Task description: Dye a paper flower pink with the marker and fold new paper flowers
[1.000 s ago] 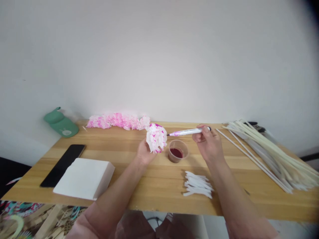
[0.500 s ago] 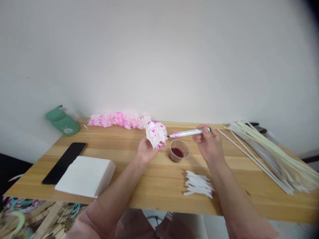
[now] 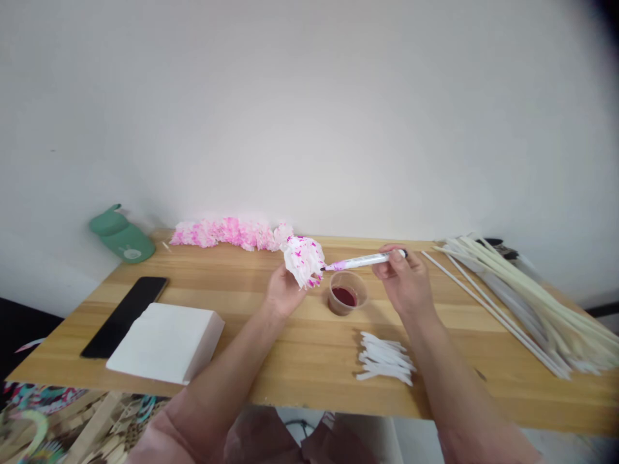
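A white paper flower (image 3: pixel 304 259) with magenta marks on its petals is held up by my left hand (image 3: pixel 284 293), whose fingers are mostly hidden behind it. My right hand (image 3: pixel 405 280) grips a white brush pen (image 3: pixel 362 260) near its back end. The pen lies almost level, its dark tip at the flower's right edge. Just below the pen stands a clear plastic cup (image 3: pixel 360 291) with dark red liquid in it. Nearer to me, beside my right forearm, is a small pile of white strips (image 3: pixel 385 358).
Pink and white paper flowers (image 3: pixel 229 232) line the wall side of the wooden table (image 3: pixel 309 377). On the left are a green bottle (image 3: pixel 123 238), a black phone (image 3: pixel 124 317) and a white stack of paper (image 3: pixel 162 341). Long pale sticks (image 3: pixel 536 296) lie at the right.
The brush pen has shifted slightly left and down, its tip now at the flower's edge. My left hand and the flower have hardly moved.
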The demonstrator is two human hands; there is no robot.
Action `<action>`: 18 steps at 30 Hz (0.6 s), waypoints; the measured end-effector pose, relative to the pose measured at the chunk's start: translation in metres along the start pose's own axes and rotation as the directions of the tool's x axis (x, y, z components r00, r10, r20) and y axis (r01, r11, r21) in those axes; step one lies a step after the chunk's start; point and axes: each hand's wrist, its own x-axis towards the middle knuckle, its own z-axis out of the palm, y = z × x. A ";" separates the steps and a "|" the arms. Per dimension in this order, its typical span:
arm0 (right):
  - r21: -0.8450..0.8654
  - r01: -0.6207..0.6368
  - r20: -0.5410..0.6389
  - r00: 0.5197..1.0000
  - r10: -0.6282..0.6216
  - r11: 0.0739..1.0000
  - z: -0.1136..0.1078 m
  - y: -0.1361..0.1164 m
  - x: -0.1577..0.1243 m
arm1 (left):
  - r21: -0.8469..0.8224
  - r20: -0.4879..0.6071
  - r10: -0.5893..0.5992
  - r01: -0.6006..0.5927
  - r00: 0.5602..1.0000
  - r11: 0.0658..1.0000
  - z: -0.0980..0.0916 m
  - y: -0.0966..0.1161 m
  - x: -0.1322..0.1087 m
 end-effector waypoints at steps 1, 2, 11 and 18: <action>-0.007 0.002 -0.006 1.000 -0.002 1.000 0.000 0.000 0.000 | 0.003 0.000 0.002 -0.002 1.000 1.000 0.000 0.000 0.000; -0.012 0.006 -0.013 1.000 -0.006 1.000 0.000 0.000 0.000 | 0.004 -0.006 0.004 -0.004 1.000 1.000 0.001 0.000 0.000; 0.025 -0.007 -0.039 0.999 0.008 1.000 0.001 -0.003 0.001 | -0.009 -0.087 0.003 -0.004 0.996 1.000 0.002 0.000 0.000; 0.049 0.010 -0.016 1.000 -0.009 0.999 -0.001 -0.001 0.000 | 0.004 -0.068 0.009 -0.008 0.998 1.000 0.001 -0.002 0.000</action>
